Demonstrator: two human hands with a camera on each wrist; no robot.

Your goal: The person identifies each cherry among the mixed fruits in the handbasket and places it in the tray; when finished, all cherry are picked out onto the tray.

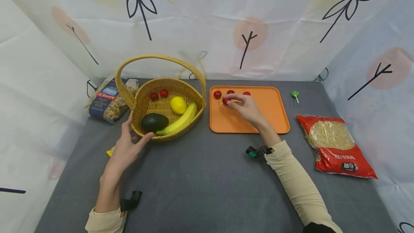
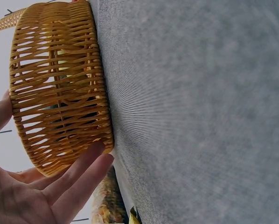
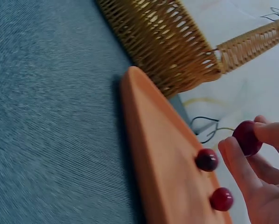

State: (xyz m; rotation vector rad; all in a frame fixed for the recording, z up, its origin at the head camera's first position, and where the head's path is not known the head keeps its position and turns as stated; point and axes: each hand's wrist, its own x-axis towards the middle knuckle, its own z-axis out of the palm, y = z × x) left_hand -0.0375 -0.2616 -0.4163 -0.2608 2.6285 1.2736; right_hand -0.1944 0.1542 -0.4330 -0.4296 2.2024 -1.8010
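The right hand (image 1: 244, 107) pinches a cherry (image 3: 247, 137) between thumb and fingertip, seemingly lightly, so it could slip and roll off the tray (image 1: 268, 118), while the left hand (image 1: 127, 146), fingers straight, steadies the basket (image 1: 142, 100).

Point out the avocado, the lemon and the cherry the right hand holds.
avocado (image 1: 154, 122), head view, middle of its dark skin.
lemon (image 1: 178, 105), head view, middle of its yellow rind.
cherry (image 3: 246, 137), right wrist view, red skin between the fingertips.

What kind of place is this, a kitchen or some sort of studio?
Most likely a staged recording booth, not a kitchen: printed fabric sheets wall in a grey-covered table, and a wicker basket of fruit and an orange tray are laid out like props.
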